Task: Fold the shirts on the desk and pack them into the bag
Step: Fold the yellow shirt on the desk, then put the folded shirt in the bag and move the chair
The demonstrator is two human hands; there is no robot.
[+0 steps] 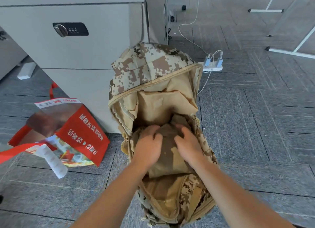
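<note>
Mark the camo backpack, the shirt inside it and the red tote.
camo backpack point(153, 65): head view, its patterned front flap.
shirt point(167, 140): head view, dark cloth in the opening.
red tote point(81, 134): head view, its printed side.

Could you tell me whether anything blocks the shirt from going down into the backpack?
Nothing visible does: the left hand and right hand grip the folded brown fabric shirt already inside the open tan camouflage backpack; beneath it is hidden.

Brown folded shirt point(167, 152) lies inside the unzipped camouflage bag point(151, 69).
</note>
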